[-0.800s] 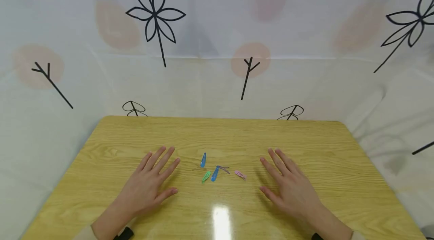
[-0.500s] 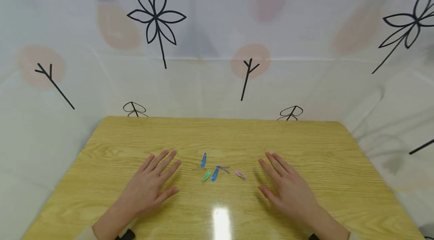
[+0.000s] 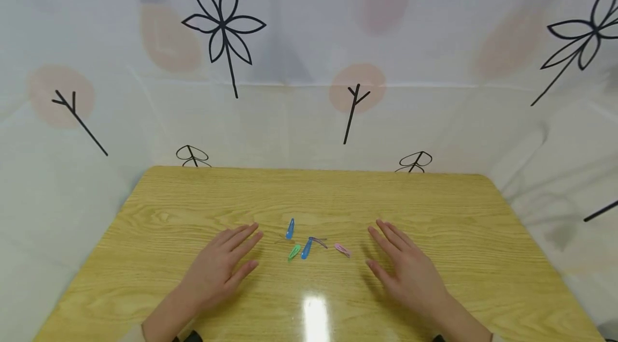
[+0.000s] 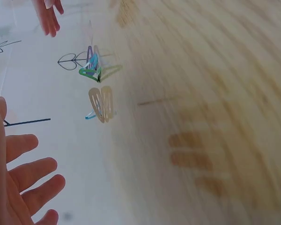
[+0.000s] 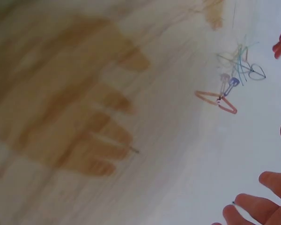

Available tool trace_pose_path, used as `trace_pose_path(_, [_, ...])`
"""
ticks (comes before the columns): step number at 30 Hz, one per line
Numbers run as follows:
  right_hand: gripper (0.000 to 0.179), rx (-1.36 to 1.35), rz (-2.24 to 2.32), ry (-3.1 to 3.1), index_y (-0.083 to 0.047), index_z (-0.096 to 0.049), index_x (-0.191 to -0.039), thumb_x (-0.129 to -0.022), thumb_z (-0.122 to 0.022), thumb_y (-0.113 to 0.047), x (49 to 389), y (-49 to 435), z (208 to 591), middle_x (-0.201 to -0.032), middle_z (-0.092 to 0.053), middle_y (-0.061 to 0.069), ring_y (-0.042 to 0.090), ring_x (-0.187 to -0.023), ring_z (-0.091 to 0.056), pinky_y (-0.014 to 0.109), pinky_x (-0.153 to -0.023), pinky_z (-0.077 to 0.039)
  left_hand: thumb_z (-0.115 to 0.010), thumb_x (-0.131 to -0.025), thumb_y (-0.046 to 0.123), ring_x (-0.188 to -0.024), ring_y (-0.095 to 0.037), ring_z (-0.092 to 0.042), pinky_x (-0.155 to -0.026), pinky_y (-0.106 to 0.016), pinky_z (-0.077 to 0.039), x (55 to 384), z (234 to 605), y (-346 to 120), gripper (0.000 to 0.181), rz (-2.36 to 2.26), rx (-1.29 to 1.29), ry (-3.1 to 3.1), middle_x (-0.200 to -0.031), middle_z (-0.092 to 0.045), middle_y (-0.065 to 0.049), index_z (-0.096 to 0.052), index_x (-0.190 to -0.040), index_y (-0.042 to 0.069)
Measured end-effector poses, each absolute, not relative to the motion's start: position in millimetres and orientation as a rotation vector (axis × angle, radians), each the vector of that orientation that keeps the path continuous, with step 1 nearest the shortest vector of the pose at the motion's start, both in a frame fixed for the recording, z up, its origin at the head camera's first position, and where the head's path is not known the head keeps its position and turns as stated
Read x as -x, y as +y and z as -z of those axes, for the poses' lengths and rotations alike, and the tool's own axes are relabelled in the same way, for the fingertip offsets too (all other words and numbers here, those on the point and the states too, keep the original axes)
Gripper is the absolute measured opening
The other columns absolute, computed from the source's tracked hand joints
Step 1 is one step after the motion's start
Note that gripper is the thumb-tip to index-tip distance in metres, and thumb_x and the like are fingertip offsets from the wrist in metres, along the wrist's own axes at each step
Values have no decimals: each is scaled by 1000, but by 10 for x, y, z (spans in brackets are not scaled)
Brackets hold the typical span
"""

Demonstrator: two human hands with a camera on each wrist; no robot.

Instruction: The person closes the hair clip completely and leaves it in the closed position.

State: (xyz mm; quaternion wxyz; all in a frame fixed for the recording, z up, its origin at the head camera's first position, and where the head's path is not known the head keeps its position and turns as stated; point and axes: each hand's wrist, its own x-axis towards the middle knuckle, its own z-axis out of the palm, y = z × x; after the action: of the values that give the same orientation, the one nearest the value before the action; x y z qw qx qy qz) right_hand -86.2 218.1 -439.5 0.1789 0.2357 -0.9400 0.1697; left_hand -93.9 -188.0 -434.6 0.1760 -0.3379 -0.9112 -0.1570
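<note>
Several snap hair clips lie in a loose cluster mid-table in the head view. A blue hair clip (image 3: 289, 228) is farthest back, with a green hair clip (image 3: 294, 252) in front of it. Beside the green one is a second blue clip (image 3: 306, 248), overlapped at its top by a thin purple clip (image 3: 318, 242). A pink hair clip (image 3: 342, 249) lies to the right. The left wrist view shows a tan clip (image 4: 96, 104). My left hand (image 3: 219, 264) hovers left of the cluster, fingers loosely extended. Opposite it, my right hand (image 3: 410, 275) has its fingers spread near the pink clip. Both hold nothing.
The glossy wood-grain table (image 3: 232, 191) mirrors the hands and clips in the wrist views. A bright light reflection (image 3: 316, 318) shows near its front. White cloth (image 3: 289, 122) printed with black flowers and twigs encloses the back and sides.
My left hand has shifted a little to the right, its fingers drawing closer together and bending slightly. My right hand has drifted slightly left and nearer. The hair clips stay in place.
</note>
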Motion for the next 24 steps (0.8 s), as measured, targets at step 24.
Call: trace_pose_path(24, [46,-371,-1367,-2757,-8,-58,-140,-98,-66,-21,903,2104,4442,-136,-60,14,33,-120,-59,44,-93,-51,-51,-106,26,-126,-19,-55,-103,-49,-42,932,4447,-1523,35,1424,667,-2678,-134,-62,4,-63,-134,11])
